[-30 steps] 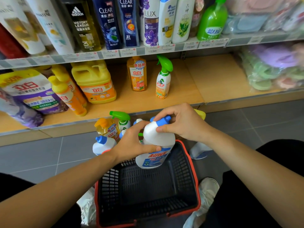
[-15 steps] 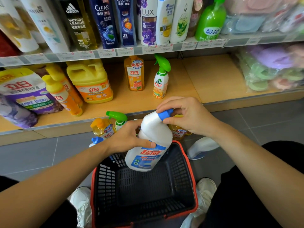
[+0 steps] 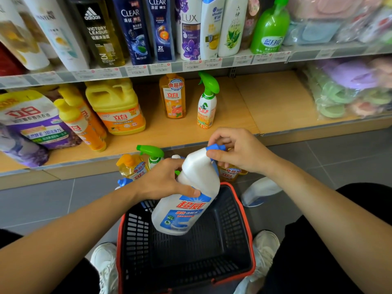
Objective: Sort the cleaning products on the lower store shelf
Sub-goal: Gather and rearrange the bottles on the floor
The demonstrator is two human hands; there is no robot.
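Two hands are set on one white bottle (image 3: pixel 186 200), which is held tilted in the air over the dark basket (image 3: pixel 244 200), clear of the basket's floor. The bottle's shoulder is gripped by the left hand (image 3: pixel 165 181), its thumb laid on the blue label, and the blue cap (image 3: pixel 215 147) is pinched by the curled fingers and thumb of the right hand (image 3: pixel 239 151). The step in hand is judged to be the lifting of this bottle from the basket toward the lower shelf (image 3: pixel 275 102); no placing has been done. Next, the bottle would need to be righted and carried forward past the fingertips to a free spot. Just beyond the left fingers, on the floor, an orange soap bottle (image 3: pixel 132 166) and a green-trigger spray (image 3: pixel 151 154) are stood close together. Beneath the right fingers a second orange bottle (image 3: pixel 231 174) is partly hidden, and a white container (image 3: pixel 261 189) is laid on its side to the right of that wrist. These might be knocked by a low swing. Farther beyond the fingertips, an orange shelf bottle (image 3: pixel 172 96) and a shelf spray (image 3: pixel 206 105) are seen on the lower shelf, with a yellow jug (image 3: pixel 116 107) and a purple pouch (image 3: pixel 31 119) off to the left. The shelf's wood shows to the right of the spray.
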